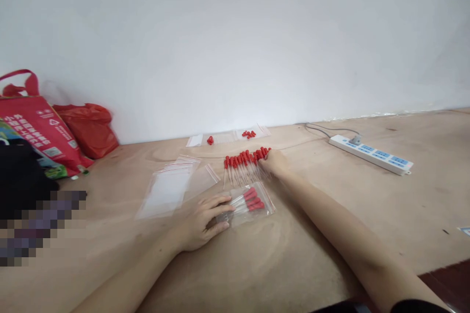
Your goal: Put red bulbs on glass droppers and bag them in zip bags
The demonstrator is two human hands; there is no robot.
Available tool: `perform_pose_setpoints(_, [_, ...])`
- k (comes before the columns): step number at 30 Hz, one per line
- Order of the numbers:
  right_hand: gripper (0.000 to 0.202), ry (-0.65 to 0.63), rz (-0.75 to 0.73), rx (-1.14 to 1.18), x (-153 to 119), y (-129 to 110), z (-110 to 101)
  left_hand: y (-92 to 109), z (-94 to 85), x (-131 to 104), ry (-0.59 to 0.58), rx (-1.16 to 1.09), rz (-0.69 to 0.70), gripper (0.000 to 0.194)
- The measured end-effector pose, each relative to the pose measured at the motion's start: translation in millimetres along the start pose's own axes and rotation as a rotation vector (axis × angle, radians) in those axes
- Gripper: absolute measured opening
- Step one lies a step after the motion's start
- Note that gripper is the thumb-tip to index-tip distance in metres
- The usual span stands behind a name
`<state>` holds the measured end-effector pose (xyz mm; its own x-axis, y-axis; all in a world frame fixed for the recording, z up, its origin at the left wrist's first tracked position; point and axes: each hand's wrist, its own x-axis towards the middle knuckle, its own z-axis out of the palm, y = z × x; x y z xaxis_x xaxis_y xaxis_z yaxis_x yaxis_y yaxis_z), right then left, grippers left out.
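Observation:
My left hand [205,222] lies on the table with its fingers apart, their tips on the left end of a clear zip bag [235,217]. Inside this bag are several droppers [252,199] with red rubber bulbs and clear tubes. Behind it, more red-bulbed droppers [242,160] lie side by side in a row, bulbs toward the wall. At the row's right end, my right hand [275,162] has its fingers closed around a dropper, mostly hidden by the hand. Flat zip bags [169,188] overlap to the left of the row.
Near the wall are loose red bulbs [248,134], another red bulb cluster [210,140] and clear tubes [223,138] on plastic bags. A white power strip [370,154] with a plugged-in cord lies right. Red bags [86,127] and a dark bag [24,176] stand left.

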<state>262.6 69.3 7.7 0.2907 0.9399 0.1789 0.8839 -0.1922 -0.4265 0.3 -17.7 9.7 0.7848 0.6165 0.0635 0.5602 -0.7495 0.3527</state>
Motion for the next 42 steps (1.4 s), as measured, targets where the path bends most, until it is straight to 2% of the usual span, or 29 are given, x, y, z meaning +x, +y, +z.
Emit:
perform_pose_setpoints(5, [0.013,0.011,-0.003,0.006,3,-4,-3,-3,3.2,0,-0.009,0.051,0.032,0.038])
perform_pose_setpoints(7, [0.014,0.033,-0.024,0.075,3,0,-8,-4,3.7,0,-0.004,0.065,0.048,0.038])
perform_pose_setpoints(10, [0.018,0.093,-0.059,0.379,-3,13,-13,-3,2.3,0,-0.010,0.080,0.059,0.039])
perform_pose_setpoints(13, [0.022,0.077,-0.051,0.793,-21,30,-13,-1,0.4,0,-0.017,0.077,0.054,0.040])
perform_pose_setpoints(15, [0.037,0.066,-0.052,0.966,-38,39,-11,0,-0.3,1,-0.014,0.068,0.050,0.040])
perform_pose_setpoints(17, [0.056,0.060,-0.025,1.045,-53,44,-11,2,-0.8,1,-0.009,0.064,0.047,0.039])
perform_pose_setpoints(19, [0.069,0.053,0.019,1.094,-64,45,-11,3,-1.4,2,-0.017,0.076,0.042,0.039])
perform_pose_setpoints(21, [0.072,0.025,0.052,1.138,-70,42,-11,4,-2.0,2,-0.036,0.091,0.035,0.039])
perform_pose_setpoints(30, [0.059,-0.169,0.059,1.327,-81,29,2,0,1.3,2,-0.024,0.114,0.055,0.040])
perform_pose_setpoints(39, [0.049,-0.204,0.049,1.278,-82,36,-1,1,0.1,2,-0.012,0.130,0.067,0.039])
perform_pose_setpoints(42, [0.048,-0.219,0.075,1.330,-83,34,-1,2,-1.3,3,-0.013,0.127,0.062,0.039])
